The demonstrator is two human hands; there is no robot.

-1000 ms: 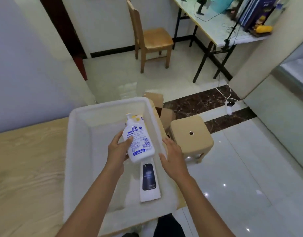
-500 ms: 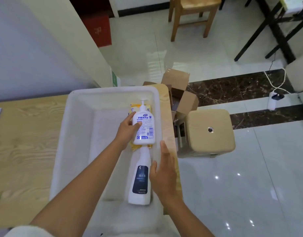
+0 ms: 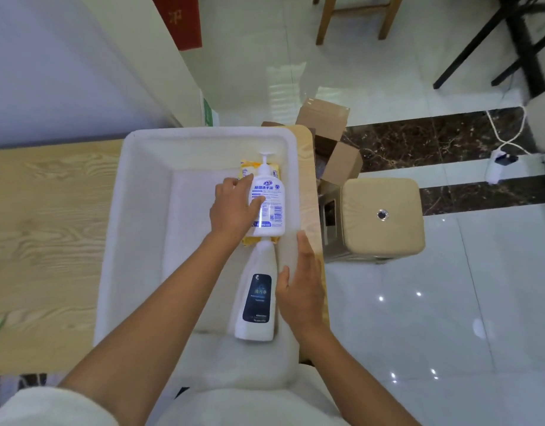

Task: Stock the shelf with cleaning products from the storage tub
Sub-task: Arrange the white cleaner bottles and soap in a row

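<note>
White plastic pump bottle of hand soap [image 3: 272, 210], printed with blue text and a barcode, sits in the left grip [image 3: 234, 207] inside the white foam storage tub [image 3: 136, 226], toward the tub's far right corner. The left grip is clamped on the bottle from its left side: the thumb lies across the front label and the other fingers wrap round the shoulder and back. The pump head points away from the person. Beneath this grip and the bottle lies a flat yellow packet [image 3: 245, 170], its edges showing past the bottle at the far and near ends; whether the bottle rests on it or is raised off it cannot be told.

Just nearer than the left grip, a tall white squeeze bottle with a dark blue label [image 3: 256, 299] lies flat on the tub floor, its cap end pointing at the pump bottle's base. The right grip [image 3: 302, 287] is spread apart and holds nothing, fingers straight, hovering at the tub's right rim just beside that tall bottle; contact between thumb and bottle cannot be told.

The tub stands on a pale wood-grain surface [image 3: 50, 226]. To the right of the right grip stand a beige square plastic stool [image 3: 382, 219] and an open brown cardboard box [image 3: 326, 118] on the tiled floor.
</note>
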